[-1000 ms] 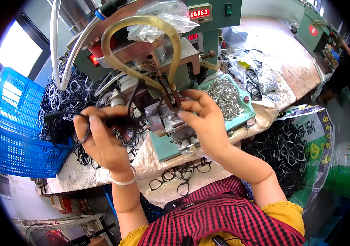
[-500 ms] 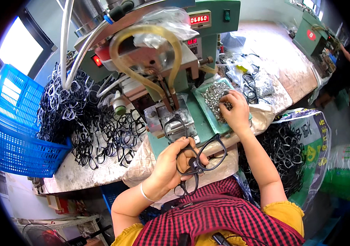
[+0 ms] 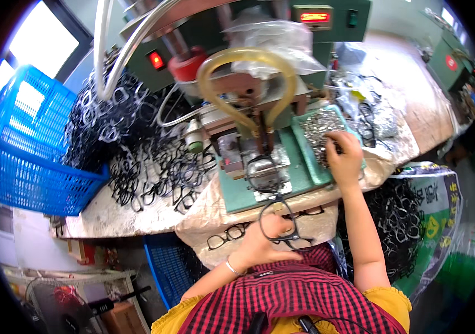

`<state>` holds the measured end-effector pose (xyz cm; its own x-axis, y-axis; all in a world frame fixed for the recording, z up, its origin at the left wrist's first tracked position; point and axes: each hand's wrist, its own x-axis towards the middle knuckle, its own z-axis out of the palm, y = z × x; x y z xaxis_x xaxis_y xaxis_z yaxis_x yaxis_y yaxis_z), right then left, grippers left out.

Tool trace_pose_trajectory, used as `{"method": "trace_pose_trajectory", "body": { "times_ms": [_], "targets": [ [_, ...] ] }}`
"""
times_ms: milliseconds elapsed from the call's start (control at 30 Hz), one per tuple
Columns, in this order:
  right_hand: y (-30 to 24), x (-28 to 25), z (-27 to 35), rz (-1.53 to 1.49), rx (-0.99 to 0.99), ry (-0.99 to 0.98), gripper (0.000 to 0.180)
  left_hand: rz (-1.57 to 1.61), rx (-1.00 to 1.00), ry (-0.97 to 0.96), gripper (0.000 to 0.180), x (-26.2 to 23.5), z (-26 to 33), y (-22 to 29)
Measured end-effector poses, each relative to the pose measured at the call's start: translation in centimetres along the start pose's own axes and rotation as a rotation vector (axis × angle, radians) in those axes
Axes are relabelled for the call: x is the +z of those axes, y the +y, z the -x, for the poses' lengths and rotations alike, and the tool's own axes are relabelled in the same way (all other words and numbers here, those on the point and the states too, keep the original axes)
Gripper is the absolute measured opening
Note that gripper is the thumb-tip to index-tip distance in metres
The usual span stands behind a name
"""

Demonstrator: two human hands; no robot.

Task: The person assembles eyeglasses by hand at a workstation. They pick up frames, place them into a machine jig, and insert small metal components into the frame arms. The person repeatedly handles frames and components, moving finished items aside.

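My left hand is low in front of the bench, slightly blurred, its thumb stretched toward my apron. A dark eyeglass frame is held in its fingers, one round rim standing up across them. Just beyond, another dark rim lies at the metal jig under the press tips; whether it belongs to the same frame I cannot tell. My right hand reaches into a green tray of small silver metal parts. Its thumb and forefinger are pinched together, and what is between them is hidden.
Dark eyeglass frames are heaped on the bench at left beside a blue basket. Several frames lie on the cloth by my left hand. A yellowish hose loops above the jig. A sack of frames stands at right.
My left hand has turned and dropped with the eyeglass frame, baring frames on the cloth beneath. My right hand stays at the tray, fingers more pinched. The whole view has shifted.
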<state>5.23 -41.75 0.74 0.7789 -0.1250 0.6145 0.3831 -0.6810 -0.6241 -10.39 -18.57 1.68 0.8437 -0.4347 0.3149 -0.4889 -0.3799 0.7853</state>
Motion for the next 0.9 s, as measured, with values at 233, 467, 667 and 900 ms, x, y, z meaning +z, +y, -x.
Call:
{"method": "trace_pose_trajectory", "body": {
  "times_ms": [233,467,667,900],
  "targets": [
    [1.3,-0.4,0.9,-0.011,0.030,0.045,0.012,-0.645,-0.269,0.938,0.013,-17.4,7.0,-8.6],
    [1.4,0.2,0.3,-0.026,-0.013,-0.025,0.013,-0.087,-0.601,1.295,0.047,-39.9,21.7,-27.3],
    [0.6,-0.3,0.3,-0.112,0.059,0.077,0.012,-0.614,-0.745,1.178,0.043,-29.4,10.5,-27.6],
    [-6.2,-2.4,-0.2,-0.452,0.032,-0.144,0.015,-0.694,-0.343,1.185,0.042,-23.8,3.9,-16.1]
  ]
}}
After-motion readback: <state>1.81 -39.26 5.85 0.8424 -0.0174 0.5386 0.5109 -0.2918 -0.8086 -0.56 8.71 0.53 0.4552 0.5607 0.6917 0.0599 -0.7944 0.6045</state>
